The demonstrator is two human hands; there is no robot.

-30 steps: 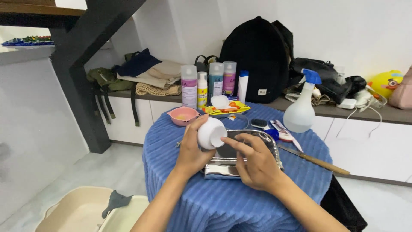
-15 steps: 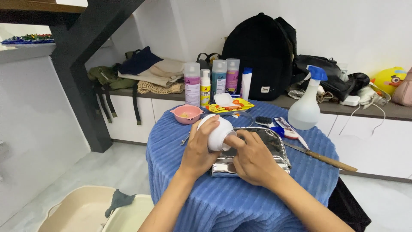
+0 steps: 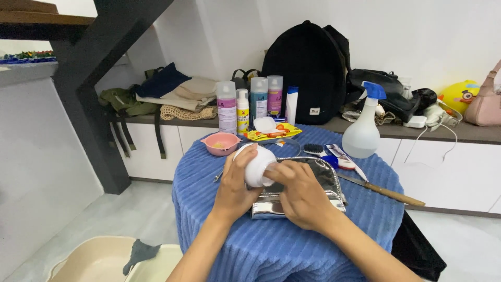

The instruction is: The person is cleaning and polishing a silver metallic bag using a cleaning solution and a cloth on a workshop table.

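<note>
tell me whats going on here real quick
A person holds a round white jar in the left hand over a table draped in blue ribbed cloth. The right hand has its fingertips at the jar's mouth. Below the hands lies a shiny silver pouch. A pink bowl, a spray bottle and a wooden-handled knife sit nearby on the table.

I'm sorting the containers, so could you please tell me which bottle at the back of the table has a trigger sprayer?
The translucent white spray bottle with the blue trigger, standing alone at the right; the others stand clustered with plain caps.
</note>
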